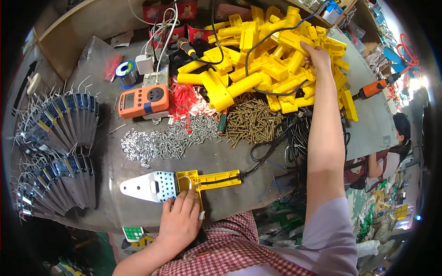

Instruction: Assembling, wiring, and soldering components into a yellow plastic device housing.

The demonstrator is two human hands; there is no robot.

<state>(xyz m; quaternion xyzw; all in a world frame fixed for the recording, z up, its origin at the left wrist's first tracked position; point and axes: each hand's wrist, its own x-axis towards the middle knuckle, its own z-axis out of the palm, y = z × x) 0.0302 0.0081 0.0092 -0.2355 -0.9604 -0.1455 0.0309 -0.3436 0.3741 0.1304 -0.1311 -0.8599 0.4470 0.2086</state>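
Low on the bench before me lies a yellow plastic housing half [220, 178], its inside facing up. A pointed metal plate with a perforated section [142, 186] sits at its left end, and a black cord runs out of its right end. My left hand [180, 215] is closed on the housing's near edge, beside the perforated section. Farther off to the right, my right hand [316, 57] grips a yellow plastic housing piece [292, 40] on top of a big heap of similar pieces [271, 69]. Its fingers are partly hidden behind the piece.
Loose nuts [137, 145], silver screws [191, 133] and brass-coloured screws [253, 120] lie mid-bench. Behind them stand an orange meter [143, 100] and a solder spool [125, 74]. Metal plates with wires [60, 184] are stacked left. An orange screwdriver [374, 88] and coiled black cords [297, 142] are right.
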